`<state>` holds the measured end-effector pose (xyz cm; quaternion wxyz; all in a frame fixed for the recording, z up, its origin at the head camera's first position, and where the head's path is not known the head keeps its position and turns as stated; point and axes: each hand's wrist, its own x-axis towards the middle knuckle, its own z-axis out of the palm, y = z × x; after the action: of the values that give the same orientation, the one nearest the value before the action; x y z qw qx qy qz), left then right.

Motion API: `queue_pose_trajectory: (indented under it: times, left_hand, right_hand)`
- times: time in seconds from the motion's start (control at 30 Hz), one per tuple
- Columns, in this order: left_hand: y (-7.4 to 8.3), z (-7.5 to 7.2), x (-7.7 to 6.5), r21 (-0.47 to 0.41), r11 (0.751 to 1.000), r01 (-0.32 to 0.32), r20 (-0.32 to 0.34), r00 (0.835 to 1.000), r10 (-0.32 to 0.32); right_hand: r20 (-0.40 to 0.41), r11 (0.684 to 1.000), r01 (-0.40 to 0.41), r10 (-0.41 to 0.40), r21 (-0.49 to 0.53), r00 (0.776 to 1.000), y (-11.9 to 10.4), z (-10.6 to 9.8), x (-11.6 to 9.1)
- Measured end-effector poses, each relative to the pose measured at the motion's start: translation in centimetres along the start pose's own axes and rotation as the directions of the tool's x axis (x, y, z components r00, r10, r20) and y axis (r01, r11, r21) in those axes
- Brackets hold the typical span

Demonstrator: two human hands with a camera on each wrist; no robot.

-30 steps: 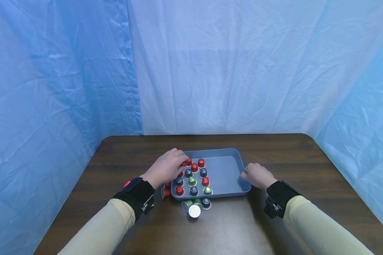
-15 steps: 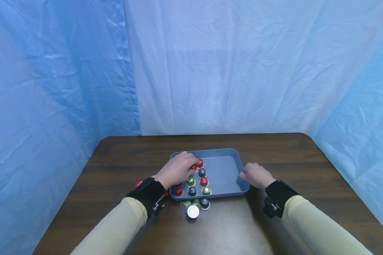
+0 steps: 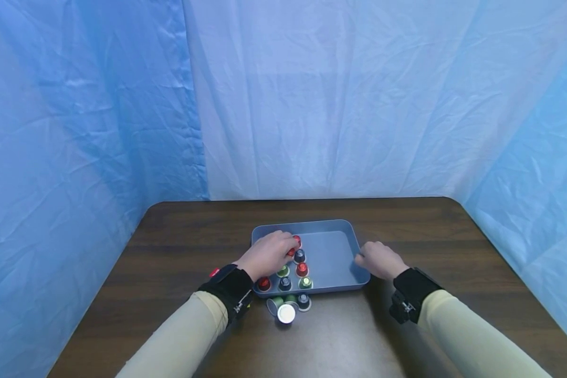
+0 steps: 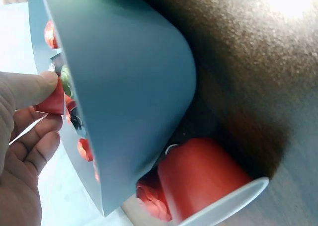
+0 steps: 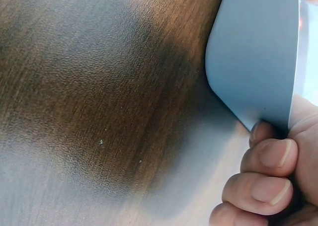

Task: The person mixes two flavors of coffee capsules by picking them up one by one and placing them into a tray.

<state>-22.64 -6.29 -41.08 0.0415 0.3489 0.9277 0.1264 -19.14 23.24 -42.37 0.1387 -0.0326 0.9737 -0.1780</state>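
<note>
A grey-blue rectangular tray point(image 3: 333, 257) holds rows of red, green and dark blue coffee capsules in its left half. My left hand point(image 3: 270, 253) reaches over that half, pinching a red coffee capsule point(image 4: 52, 102) between thumb and fingers. Around the held capsule stand a dark blue capsule point(image 3: 300, 256), a red one point(image 3: 302, 270) and a green one point(image 3: 305, 282); my hand covers the capsules farther left. At the tray's right side, my right hand point(image 3: 381, 260) grips the rim, with curled fingers point(image 5: 271, 154) outside the wall.
In front of the tray lie tipped green capsules point(image 3: 275, 304), a capsule with its white lid point(image 3: 285, 314) showing, and a dark blue capsule point(image 3: 304, 302). Red capsules point(image 4: 201, 176) lie against the tray's left outer wall. Blue curtains point(image 3: 335, 105) surround the dark wooden table point(image 3: 208, 218).
My left hand has carried the red coffee capsule rightward and slightly nearer to me across the tray. My right hand keeps its place on the rim.
</note>
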Motion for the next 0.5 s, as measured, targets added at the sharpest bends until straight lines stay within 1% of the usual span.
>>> queue_pose_trajectory:
  times: [0.13, 0.3, 0.5]
  left_hand:
    - [-0.05, 0.23, 0.12, 0.042, 0.999, -0.002, -0.006, 1.0, 0.002]
    - [-0.06, 0.41, 0.34, 0.048, 0.999, -0.002, -0.015, 1.0, 0.002]
    - [-0.02, 0.64, 0.71, 0.071, 0.998, -0.001, -0.006, 1.0, 0.002]
  right_hand:
    - [-0.002, 1.0, 0.005, -0.005, 0.003, 1.0, 0.03, -0.03, -0.02]
    - [-0.007, 1.0, -0.001, 0.001, 0.003, 1.0, 0.06, -0.02, -0.09]
    - [-0.006, 1.0, -0.004, 0.004, 0.002, 1.0, 0.0, -0.06, -0.14]
